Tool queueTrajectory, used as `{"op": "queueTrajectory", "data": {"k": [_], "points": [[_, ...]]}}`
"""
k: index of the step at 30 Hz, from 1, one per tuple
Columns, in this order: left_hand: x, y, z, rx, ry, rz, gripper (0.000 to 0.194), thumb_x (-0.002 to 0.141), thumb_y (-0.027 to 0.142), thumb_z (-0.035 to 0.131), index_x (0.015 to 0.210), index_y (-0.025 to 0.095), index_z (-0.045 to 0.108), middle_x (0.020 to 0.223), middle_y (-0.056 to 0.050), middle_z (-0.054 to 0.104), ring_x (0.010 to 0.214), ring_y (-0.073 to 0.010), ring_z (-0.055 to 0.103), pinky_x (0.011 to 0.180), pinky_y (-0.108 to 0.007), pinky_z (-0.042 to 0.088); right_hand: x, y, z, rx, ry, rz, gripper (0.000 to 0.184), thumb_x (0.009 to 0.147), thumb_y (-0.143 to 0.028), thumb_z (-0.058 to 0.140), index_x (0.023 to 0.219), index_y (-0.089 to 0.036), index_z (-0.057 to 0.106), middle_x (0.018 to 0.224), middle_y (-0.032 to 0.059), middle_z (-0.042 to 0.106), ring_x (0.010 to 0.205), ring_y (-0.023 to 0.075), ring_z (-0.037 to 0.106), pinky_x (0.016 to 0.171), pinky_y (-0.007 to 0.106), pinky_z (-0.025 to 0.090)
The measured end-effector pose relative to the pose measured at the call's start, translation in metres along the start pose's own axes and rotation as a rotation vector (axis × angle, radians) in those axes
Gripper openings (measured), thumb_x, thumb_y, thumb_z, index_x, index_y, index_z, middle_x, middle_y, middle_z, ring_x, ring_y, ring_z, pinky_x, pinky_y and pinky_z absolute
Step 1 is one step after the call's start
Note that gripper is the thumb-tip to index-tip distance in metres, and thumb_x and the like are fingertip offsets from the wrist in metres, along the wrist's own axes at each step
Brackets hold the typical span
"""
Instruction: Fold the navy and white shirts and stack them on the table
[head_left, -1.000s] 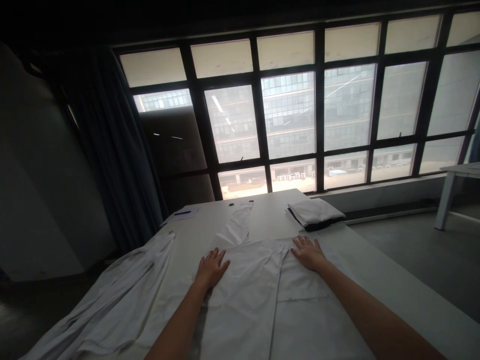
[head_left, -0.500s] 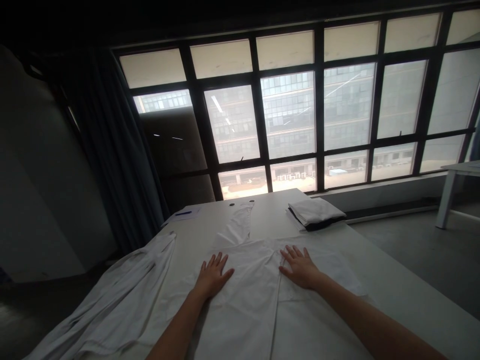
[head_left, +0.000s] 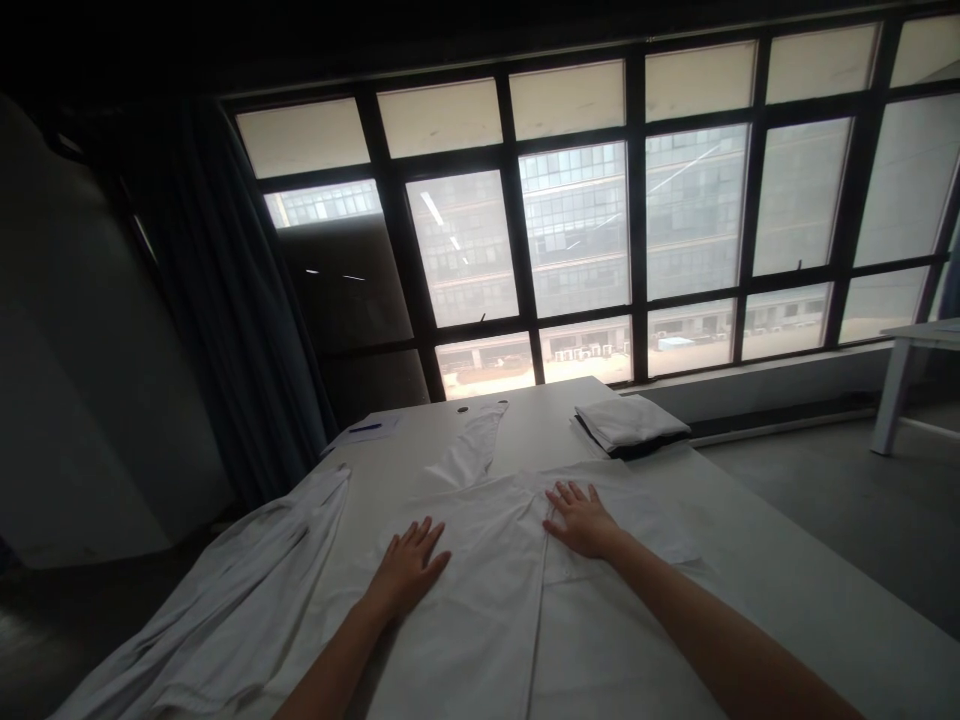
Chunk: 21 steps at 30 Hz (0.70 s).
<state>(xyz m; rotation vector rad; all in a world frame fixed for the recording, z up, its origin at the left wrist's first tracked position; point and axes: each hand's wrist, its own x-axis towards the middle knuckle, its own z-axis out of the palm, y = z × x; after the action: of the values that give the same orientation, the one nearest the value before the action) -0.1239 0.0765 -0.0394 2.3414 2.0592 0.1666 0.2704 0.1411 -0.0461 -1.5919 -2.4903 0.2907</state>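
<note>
hands rest flat with fingers spread on the white garment [head_left: 487, 600], gripping nothing: left hand [head_left: 405, 565] on its left half, right hand [head_left: 581, 520] right of its centre seam. beyond the garment lies a folded cloth stack [head_left: 630, 425]; another white garment [head_left: 225, 600] lies left of it.

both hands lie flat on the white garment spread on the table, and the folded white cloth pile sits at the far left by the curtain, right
Not quite. The left hand and right hand do lie flat on the white garment spread on the white table, but the head view shows the folded white cloth pile at the far right, not by the curtain.
</note>
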Motion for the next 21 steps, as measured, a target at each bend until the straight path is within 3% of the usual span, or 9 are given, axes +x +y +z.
{"op": "queueTrajectory", "data": {"k": [7,15,21], "points": [[-0.004,-0.030,-0.006,0.015,-0.007,-0.068,0.069,0.095,0.067,0.034,0.154,0.031,0.039,0.164,-0.004,0.030,0.151,-0.0328,0.023,0.120,-0.054,0.017,0.026,-0.020,0.003,0.013,0.002,-0.067,0.079,0.095,-0.071,0.024,0.159,-0.026,0.025,0.167,0.0115,0.018,0.153,0.0328,0.011,0.118,0.059,-0.001],[0.011,-0.038,-0.001,0.037,0.027,-0.122,0.065,0.097,0.062,0.034,0.153,0.028,0.042,0.162,-0.007,0.033,0.150,-0.0314,0.026,0.120,-0.053,0.020,0.053,-0.021,-0.002,-0.010,-0.004,-0.107,0.077,0.095,-0.071,0.026,0.158,-0.028,0.029,0.167,0.0106,0.020,0.153,0.0314,0.013,0.119,0.058,0.001],[0.025,-0.043,0.006,0.047,0.047,-0.166,0.063,0.098,0.059,0.034,0.153,0.028,0.040,0.163,-0.007,0.033,0.150,-0.0314,0.026,0.120,-0.054,0.018,0.069,-0.026,-0.005,-0.045,0.102,-0.053,0.071,0.095,-0.068,0.034,0.152,-0.027,0.041,0.164,0.0118,0.028,0.151,0.0339,0.018,0.119,0.059,-0.001]]}}
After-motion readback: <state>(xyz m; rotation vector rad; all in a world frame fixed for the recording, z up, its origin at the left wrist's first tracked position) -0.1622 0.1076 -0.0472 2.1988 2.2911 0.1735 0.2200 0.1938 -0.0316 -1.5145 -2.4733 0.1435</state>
